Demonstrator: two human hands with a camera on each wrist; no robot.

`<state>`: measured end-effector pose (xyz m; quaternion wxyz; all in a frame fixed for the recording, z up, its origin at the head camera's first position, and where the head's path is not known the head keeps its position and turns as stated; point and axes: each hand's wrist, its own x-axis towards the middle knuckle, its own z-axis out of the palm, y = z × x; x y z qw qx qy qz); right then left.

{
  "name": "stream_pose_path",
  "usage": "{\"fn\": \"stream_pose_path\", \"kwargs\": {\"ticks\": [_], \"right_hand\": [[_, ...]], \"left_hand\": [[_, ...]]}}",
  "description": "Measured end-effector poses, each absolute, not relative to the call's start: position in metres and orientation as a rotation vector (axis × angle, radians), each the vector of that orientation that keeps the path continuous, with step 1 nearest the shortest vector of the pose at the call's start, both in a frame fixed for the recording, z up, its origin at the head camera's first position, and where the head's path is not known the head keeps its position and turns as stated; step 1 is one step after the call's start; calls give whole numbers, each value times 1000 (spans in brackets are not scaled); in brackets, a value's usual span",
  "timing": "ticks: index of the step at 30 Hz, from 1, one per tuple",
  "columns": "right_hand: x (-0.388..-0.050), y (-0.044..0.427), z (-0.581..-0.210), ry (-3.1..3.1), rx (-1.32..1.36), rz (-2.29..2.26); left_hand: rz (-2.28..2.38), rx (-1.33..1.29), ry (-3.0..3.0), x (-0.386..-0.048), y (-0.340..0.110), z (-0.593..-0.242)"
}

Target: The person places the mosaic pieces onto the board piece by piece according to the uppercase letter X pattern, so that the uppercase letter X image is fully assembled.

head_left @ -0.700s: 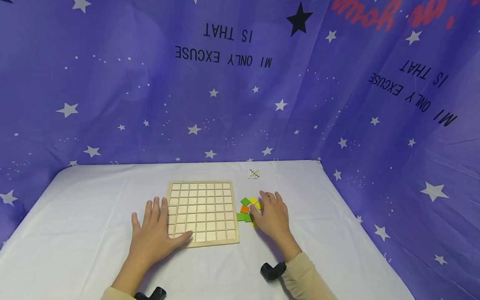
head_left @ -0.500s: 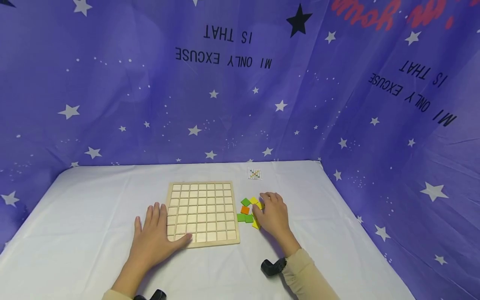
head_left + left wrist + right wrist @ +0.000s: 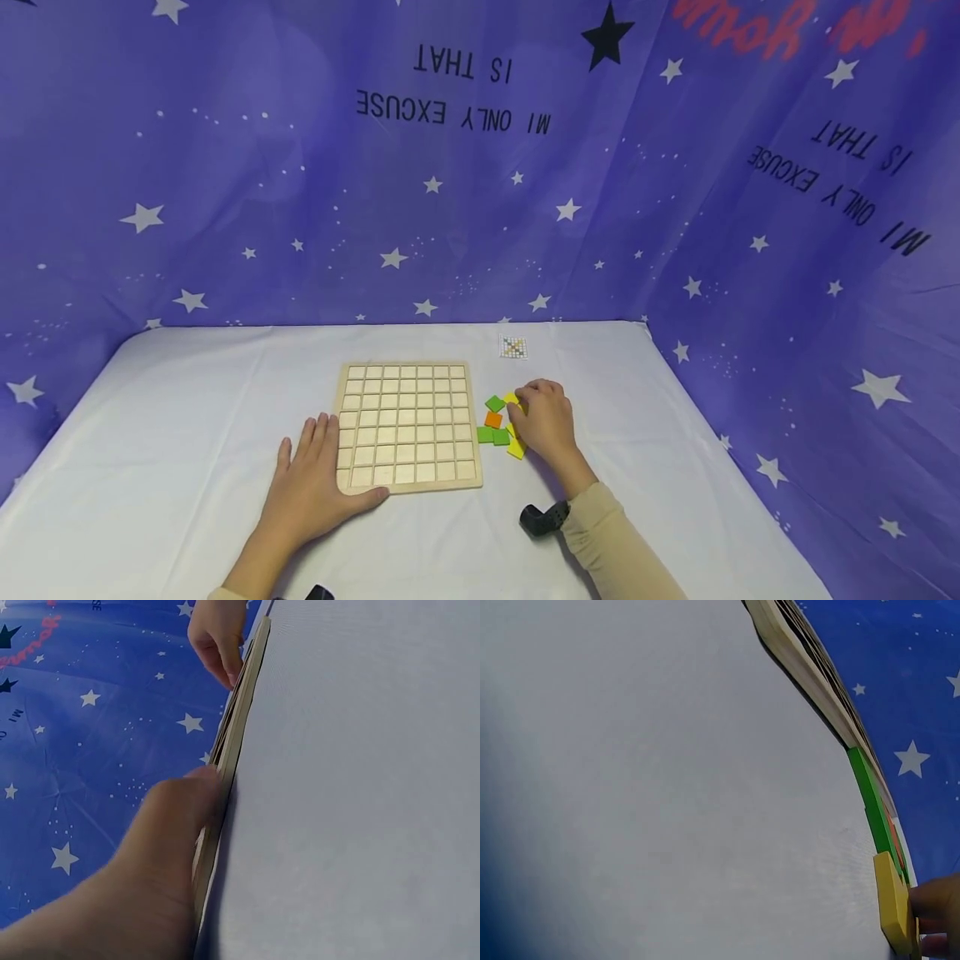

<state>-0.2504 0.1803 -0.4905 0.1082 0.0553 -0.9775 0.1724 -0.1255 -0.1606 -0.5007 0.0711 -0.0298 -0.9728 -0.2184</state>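
A square wooden grid board [image 3: 406, 433] lies on the white cloth. My left hand [image 3: 306, 492] rests at its near left corner, fingers along the left side and thumb at the front edge; the left wrist view shows the thumb [image 3: 199, 795] against the rim. Right of the board, my right hand [image 3: 549, 427] bends its thumb and fingers down over yellow tiles [image 3: 516, 448]; what lies between the fingertips is hidden. Green tiles [image 3: 500, 437] and an orange tile [image 3: 493, 420] lie beside it. In the right wrist view, fingers [image 3: 934, 900] are by a thick yellow piece [image 3: 892, 900].
A small card with a coloured grid pattern [image 3: 513, 347] lies behind the tiles, near the back of the white-covered table [image 3: 675, 492]. A purple star-print curtain [image 3: 337, 183] stands behind and to the right. A black wrist device [image 3: 543, 519] sits at the right sleeve.
My right thumb and fingers have drawn closer together over the yellow tiles, and more yellow shows below them. My left hand has slid slightly down, its thumb shifting from the grid to the front edge.
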Motion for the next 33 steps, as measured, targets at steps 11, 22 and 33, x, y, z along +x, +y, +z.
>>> {"fn": "stream_pose_path", "kwargs": {"ticks": [11,22,33], "right_hand": [[-258,181,-491,-2827,134,802],[-273,176,-491,-2722,103,975],[-288,119,-477,-2800,344,1082]], "left_hand": [[-616,-120,-2900,-127,-161,-503],[-633,-122,-2902,-127,-157,-505],[-661,-104,-2905,-126,-156,-507]]}}
